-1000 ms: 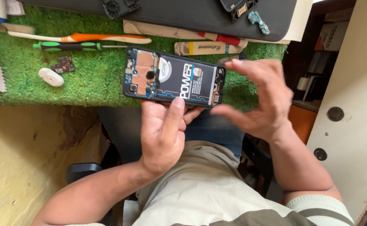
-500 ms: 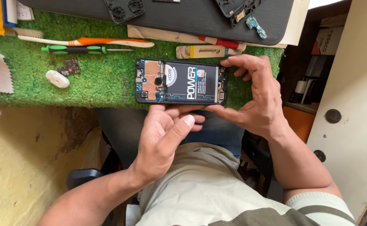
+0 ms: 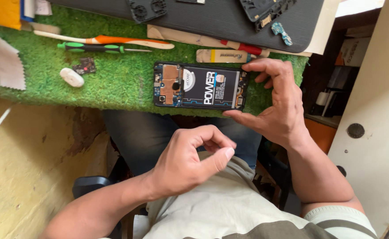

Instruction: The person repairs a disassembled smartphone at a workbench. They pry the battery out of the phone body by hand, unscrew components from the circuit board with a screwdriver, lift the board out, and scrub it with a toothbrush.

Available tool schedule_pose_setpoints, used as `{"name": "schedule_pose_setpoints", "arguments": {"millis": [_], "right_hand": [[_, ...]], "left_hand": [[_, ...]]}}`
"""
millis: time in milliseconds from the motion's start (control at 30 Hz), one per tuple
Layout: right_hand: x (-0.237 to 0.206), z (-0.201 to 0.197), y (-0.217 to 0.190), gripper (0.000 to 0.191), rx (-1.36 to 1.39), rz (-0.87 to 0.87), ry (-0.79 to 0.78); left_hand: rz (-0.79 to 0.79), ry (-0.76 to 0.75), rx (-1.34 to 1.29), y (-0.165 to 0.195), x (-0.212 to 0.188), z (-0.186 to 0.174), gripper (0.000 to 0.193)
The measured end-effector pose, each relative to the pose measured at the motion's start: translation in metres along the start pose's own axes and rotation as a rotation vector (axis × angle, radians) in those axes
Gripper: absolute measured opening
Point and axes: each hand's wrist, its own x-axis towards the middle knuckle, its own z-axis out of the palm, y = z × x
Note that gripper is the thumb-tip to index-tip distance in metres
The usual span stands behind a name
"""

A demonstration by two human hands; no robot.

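Head view shows the opened phone (image 3: 200,85) lying on the green mat (image 3: 114,79), its end pinched by the right hand (image 3: 278,104). It looks light, stiff, fragile; better grip its edges. Left hand (image 3: 190,159), nearer the body, is loosely curled, empty.

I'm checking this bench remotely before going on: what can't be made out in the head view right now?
- Opened phone: its right end is covered by the right hand.
- Left hand: curled fingers hide the palm, so anything pinched there cannot be told.
- Black parts on the dark mat: cut off by the top edge.
- Small circuit piece on the green turf: too small for detail.
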Motion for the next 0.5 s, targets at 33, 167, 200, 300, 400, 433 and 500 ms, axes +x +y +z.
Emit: {"name": "schedule_pose_setpoints", "arguments": {"millis": [33, 167, 200, 300, 400, 433, 500], "right_hand": [[0.000, 0.000, 0.000, 0.091, -0.010, 0.018, -0.005], [0.002, 0.001, -0.001, 0.096, 0.000, -0.096, -0.010], [0.002, 0.001, -0.001, 0.097, -0.010, -0.107, -0.017], [0.003, 0.001, -0.002, 0.096, -0.033, -0.121, -0.024], [0.002, 0.001, -0.002, 0.095, -0.058, -0.118, -0.029], [0.002, 0.001, -0.001, 0.095, -0.068, -0.117, -0.031], [0.003, 0.001, 0.000, 0.095, -0.081, -0.123, -0.032]], "left_hand": [[0.086, 0.041, 0.090, 0.004, 0.000, -0.003, 0.015], [0.475, 0.343, 0.484, 0.017, 0.004, -0.029, 0.011], [0.587, 0.451, 0.593, 0.019, 0.005, -0.038, 0.013], [0.593, 0.550, 0.752, 0.024, 0.007, -0.065, 0.021], [0.548, 0.565, 0.759, 0.023, 0.008, -0.074, 0.015], [0.537, 0.565, 0.773, 0.023, 0.009, -0.076, 0.015], [0.511, 0.551, 0.818, 0.023, 0.008, -0.079, 0.020]]}}
